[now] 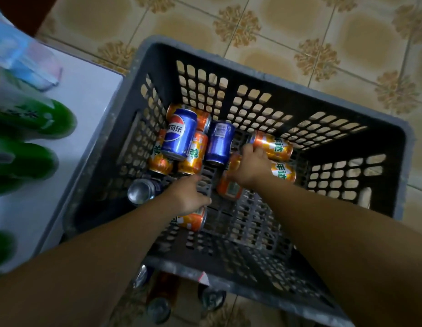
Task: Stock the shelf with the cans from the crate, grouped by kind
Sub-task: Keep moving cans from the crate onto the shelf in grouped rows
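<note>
Shiny orange metal cans (pixel 193 156) and blue metal cans (pixel 179 138) lie jumbled in the dark slotted plastic crate (pixel 276 82) under both hands. The left hand (pixel 188 197) curls round one orange can (pixel 193 221); the right hand (pixel 252 166) rests on others, its grip unclear.

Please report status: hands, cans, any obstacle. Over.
Both hands in the crate. Left hand grips an orange can; right hand on orange cans, grip unclear. Pepsi can untouched. Nothing blocking.

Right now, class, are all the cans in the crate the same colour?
No: blue cans lie among orange cans on the floor of the crate.
</note>
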The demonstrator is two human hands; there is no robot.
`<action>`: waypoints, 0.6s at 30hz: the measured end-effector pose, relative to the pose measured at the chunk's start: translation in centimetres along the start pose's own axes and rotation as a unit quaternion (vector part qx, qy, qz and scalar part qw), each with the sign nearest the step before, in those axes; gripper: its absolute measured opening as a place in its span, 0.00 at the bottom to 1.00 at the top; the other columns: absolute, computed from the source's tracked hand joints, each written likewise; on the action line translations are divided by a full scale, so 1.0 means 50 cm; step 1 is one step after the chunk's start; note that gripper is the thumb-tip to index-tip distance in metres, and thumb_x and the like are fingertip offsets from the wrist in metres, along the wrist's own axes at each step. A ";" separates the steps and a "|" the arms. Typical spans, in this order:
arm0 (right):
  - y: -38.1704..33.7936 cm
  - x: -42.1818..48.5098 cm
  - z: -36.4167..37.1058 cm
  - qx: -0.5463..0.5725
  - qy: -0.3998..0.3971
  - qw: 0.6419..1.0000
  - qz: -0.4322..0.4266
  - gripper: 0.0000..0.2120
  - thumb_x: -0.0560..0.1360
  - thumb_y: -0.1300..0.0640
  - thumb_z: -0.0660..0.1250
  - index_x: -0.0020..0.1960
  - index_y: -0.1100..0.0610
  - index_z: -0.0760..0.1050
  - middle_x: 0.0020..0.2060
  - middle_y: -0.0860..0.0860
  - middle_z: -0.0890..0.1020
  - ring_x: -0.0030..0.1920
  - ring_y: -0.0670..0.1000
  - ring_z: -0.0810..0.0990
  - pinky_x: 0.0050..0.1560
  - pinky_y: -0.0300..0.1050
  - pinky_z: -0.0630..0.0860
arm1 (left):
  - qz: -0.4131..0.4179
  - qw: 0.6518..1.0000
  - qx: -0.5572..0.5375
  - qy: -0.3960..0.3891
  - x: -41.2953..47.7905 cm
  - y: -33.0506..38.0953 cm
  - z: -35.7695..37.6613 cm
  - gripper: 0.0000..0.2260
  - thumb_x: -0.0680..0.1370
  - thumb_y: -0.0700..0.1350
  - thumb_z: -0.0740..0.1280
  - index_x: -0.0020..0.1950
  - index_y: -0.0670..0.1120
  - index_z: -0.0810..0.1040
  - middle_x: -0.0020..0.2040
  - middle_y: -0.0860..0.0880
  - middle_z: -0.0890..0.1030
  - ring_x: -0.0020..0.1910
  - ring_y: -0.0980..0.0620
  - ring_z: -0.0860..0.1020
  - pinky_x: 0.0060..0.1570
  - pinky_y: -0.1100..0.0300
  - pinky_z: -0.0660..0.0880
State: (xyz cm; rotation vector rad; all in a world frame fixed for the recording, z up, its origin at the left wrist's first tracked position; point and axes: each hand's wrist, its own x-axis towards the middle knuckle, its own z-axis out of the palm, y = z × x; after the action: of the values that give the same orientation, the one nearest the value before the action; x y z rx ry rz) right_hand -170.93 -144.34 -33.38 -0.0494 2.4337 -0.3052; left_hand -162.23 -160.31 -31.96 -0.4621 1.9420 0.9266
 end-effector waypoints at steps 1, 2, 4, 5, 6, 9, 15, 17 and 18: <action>0.002 -0.011 0.005 0.034 -0.003 0.999 -0.021 0.34 0.66 0.47 0.77 0.65 0.51 0.64 0.64 0.55 0.70 0.64 0.58 0.70 0.63 0.55 0.71 | -0.002 1.000 -0.009 -0.002 -0.007 -0.002 0.000 0.33 0.72 0.54 0.72 0.74 0.49 0.63 0.69 0.49 0.71 0.64 0.47 0.73 0.62 0.50 0.73; 0.002 -0.030 0.010 0.062 -0.012 0.997 -0.046 0.28 0.67 0.50 0.77 0.61 0.51 0.67 0.61 0.53 0.71 0.60 0.56 0.73 0.59 0.51 0.73 | -0.001 1.000 -0.018 -0.001 -0.016 -0.003 0.002 0.33 0.71 0.54 0.72 0.73 0.49 0.65 0.68 0.49 0.72 0.63 0.47 0.73 0.61 0.50 0.73; 0.003 -0.075 0.013 0.103 -0.006 0.991 -0.090 0.20 0.69 0.56 0.75 0.56 0.53 0.69 0.56 0.51 0.70 0.55 0.53 0.73 0.54 0.45 0.72 | 0.013 1.000 -0.021 0.010 -0.041 0.002 0.006 0.32 0.70 0.53 0.73 0.72 0.48 0.66 0.68 0.49 0.72 0.63 0.47 0.73 0.62 0.50 0.72; 0.003 -0.096 0.009 0.131 0.014 0.987 -0.094 0.17 0.69 0.58 0.74 0.51 0.53 0.69 0.52 0.49 0.70 0.52 0.52 0.72 0.51 0.43 0.71 | 0.023 0.999 -0.023 0.017 -0.060 0.009 0.005 0.33 0.70 0.53 0.73 0.72 0.48 0.66 0.68 0.50 0.72 0.64 0.47 0.73 0.63 0.50 0.72; -0.001 -0.119 0.000 0.168 0.034 0.981 -0.088 0.15 0.68 0.59 0.74 0.46 0.51 0.68 0.48 0.47 0.69 0.50 0.50 0.71 0.47 0.41 0.71 | 0.033 0.999 -0.030 0.023 -0.079 0.016 0.004 0.33 0.70 0.52 0.74 0.72 0.48 0.65 0.68 0.50 0.72 0.64 0.48 0.73 0.63 0.51 0.71; -0.022 -0.191 -0.053 0.319 0.060 0.943 -0.075 0.18 0.66 0.61 0.74 0.42 0.46 0.67 0.48 0.47 0.72 0.50 0.51 0.75 0.46 0.45 0.76 | 0.064 0.993 -0.091 0.031 -0.152 0.040 -0.012 0.34 0.70 0.48 0.75 0.72 0.48 0.64 0.65 0.51 0.74 0.60 0.53 0.73 0.61 0.58 0.70; -0.102 -0.395 -0.258 0.457 0.061 0.875 -0.147 0.32 0.66 0.65 0.76 0.62 0.43 0.68 0.58 0.45 0.74 0.58 0.47 0.75 0.53 0.48 0.80 | 0.125 0.966 -0.215 0.072 -0.387 0.110 -0.079 0.41 0.69 0.44 0.76 0.75 0.52 0.57 0.62 0.51 0.74 0.58 0.54 0.74 0.60 0.59 0.70; -0.144 -0.466 -0.331 0.495 0.067 0.846 -0.185 0.35 0.66 0.68 0.74 0.64 0.43 0.67 0.59 0.46 0.74 0.57 0.49 0.76 0.52 0.49 0.80 | 0.158 0.956 -0.227 0.101 -0.483 0.130 -0.112 0.40 0.69 0.43 0.76 0.75 0.52 0.58 0.64 0.51 0.73 0.60 0.53 0.74 0.62 0.57 0.70; -0.166 -0.502 -0.363 0.512 0.071 0.832 -0.200 0.35 0.67 0.70 0.73 0.65 0.44 0.66 0.60 0.47 0.74 0.57 0.49 0.77 0.51 0.48 0.80 | 0.176 0.950 -0.229 0.118 -0.533 0.140 -0.127 0.39 0.69 0.43 0.76 0.74 0.51 0.59 0.62 0.52 0.74 0.59 0.53 0.74 0.60 0.58 0.71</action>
State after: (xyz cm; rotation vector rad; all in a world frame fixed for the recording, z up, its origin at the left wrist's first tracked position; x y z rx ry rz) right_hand -163.41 -145.78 -2.25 -0.0608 2.0603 -1.8000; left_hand -156.47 -161.80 -4.29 -0.5156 2.0595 1.6357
